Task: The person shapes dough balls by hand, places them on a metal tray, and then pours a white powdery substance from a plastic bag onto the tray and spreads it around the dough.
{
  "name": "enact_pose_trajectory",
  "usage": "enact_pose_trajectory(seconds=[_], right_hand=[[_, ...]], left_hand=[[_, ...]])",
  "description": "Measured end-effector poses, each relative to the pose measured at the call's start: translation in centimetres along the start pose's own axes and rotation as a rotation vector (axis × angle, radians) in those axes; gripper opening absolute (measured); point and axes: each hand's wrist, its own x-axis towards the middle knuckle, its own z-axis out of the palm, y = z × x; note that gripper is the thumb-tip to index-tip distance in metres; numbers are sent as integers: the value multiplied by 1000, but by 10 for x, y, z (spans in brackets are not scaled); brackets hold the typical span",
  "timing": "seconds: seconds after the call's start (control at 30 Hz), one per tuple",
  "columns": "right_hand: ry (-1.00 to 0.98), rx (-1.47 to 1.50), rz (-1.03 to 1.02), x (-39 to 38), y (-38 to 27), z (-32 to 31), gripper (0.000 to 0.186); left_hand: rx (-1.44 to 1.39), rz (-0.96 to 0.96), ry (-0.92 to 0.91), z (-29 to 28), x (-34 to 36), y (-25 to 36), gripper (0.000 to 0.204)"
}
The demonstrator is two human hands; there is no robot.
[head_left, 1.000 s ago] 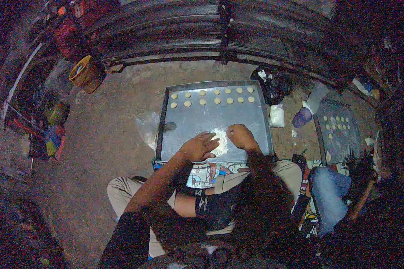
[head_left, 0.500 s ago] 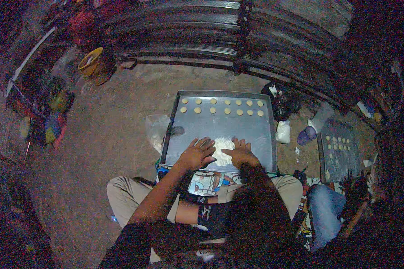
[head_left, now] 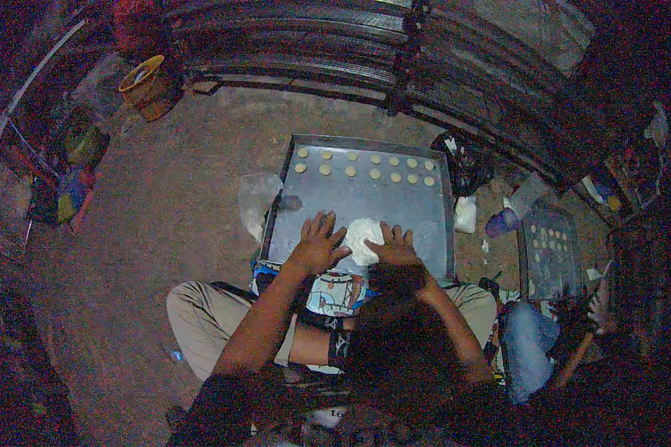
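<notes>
White rounded powdery heap [head_left: 363,242] lies between left grip [head_left: 319,248] and right grip [head_left: 397,252], both splayed and holding nothing visible; abrupt sweeping could scatter it.

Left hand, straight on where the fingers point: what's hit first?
Past bare tray, the left hand would probably meet a pale disc in the nearer row, maybe third from left; height unclear.

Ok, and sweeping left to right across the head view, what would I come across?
Yellow round bucket, clear crumpled plastic bag, left hand, white powder mound, right hand, white plastic packet, purple rounded container, grey metal right-side tray bearing pale round discs.
</notes>
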Motion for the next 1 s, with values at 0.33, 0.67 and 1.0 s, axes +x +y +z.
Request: enact_pose_trajectory(seconds=[0.33,0.67,1.0], right_hand=[[149,-2,-54,7,1,26,53],[53,78,43,2,2,38,50],[264,-106,-51,-13,2,23,44]], left_hand=[[-138,51,-50,-3,5,5,64],[-151,116,97,29,10,-1,55],[-179,271,76,27,21,5,46]])
